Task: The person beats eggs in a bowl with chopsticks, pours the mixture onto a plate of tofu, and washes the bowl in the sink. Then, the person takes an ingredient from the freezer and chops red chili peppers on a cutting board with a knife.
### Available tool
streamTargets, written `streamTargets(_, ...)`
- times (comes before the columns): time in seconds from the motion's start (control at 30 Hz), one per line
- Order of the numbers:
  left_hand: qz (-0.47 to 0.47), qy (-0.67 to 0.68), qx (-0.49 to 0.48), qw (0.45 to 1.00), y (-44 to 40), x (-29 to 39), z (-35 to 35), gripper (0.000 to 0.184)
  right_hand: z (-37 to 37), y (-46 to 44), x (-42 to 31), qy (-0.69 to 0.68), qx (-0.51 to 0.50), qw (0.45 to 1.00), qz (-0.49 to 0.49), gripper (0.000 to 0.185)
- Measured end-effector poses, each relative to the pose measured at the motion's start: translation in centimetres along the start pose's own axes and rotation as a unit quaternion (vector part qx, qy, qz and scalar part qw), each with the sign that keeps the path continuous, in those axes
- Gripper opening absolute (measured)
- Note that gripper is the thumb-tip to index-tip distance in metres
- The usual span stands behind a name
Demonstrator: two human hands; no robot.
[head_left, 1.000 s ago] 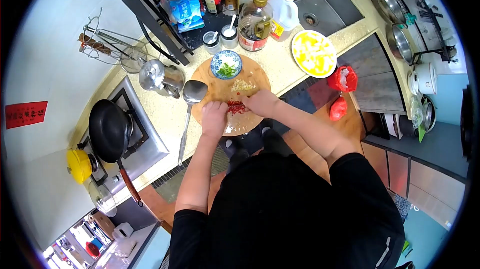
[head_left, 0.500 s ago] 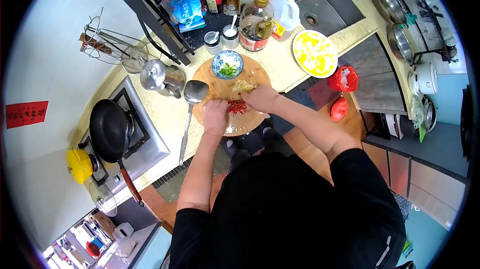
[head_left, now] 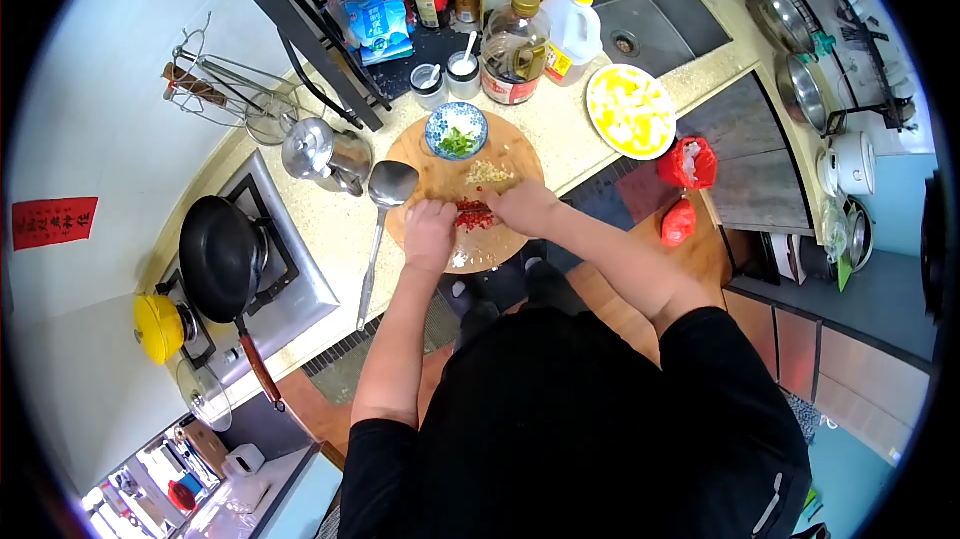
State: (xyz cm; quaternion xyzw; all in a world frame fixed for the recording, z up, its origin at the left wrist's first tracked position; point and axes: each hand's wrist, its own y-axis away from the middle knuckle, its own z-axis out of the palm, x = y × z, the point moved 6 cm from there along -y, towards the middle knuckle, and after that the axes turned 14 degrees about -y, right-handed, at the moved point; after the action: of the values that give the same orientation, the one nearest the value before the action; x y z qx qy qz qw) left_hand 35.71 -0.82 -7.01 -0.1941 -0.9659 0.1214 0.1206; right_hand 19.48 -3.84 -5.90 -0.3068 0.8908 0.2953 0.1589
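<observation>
On the round wooden cutting board (head_left: 412, 161) lies a pile of chopped red chili (head_left: 474, 221), with minced pale garlic (head_left: 487, 172) behind it. My right hand (head_left: 527, 207) is closed at the pile's right side, round a knife seen nearly edge-on as a thin dark line (head_left: 484, 213) over the chili. My left hand (head_left: 430, 231) is at the left side of the pile, its fingers curled and pressed together; what lies under the fingertips is hidden. A blue-patterned bowl (head_left: 436, 117) of chopped greens (head_left: 458, 143) stands at the board's back.
A spatula (head_left: 391, 184) lies left of the board, near a steel pot (head_left: 312, 149). Further left, a black wok (head_left: 215, 254) sits on the stove. Bottles, an oil jug (head_left: 512, 49) and seasoning jars (head_left: 463, 74) stand behind. To the right are a yellow-and-white plate of food (head_left: 630, 111) and the sink (head_left: 665, 19).
My right hand has turned and drawn slightly toward me, off the garlic's edge, so more garlic shows. A thin dark line now crosses the chili. My left hand has barely moved.
</observation>
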Motion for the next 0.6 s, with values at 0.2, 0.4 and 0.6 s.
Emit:
streamTargets(0.2,-0.064,0.01,0.046,0.997,2.0,0.2,0.4,0.009,-0.8,0.0,-1.7,0.057,-0.005,0.998,-0.04,0.02)
streamTargets(0.4,-0.005,0.018,0.016,1.0,2.4,0.0,0.4,0.01,1.4,1.0,-1.7,0.027,-0.002,1.0,-0.005,0.019)
streamTargets(0.6,-0.015,-0.014,-0.003,1.0,2.2,0.9,-0.4,0.014,1.9,1.3,-0.8,0.027,0.001,1.0,-0.015,0.018)
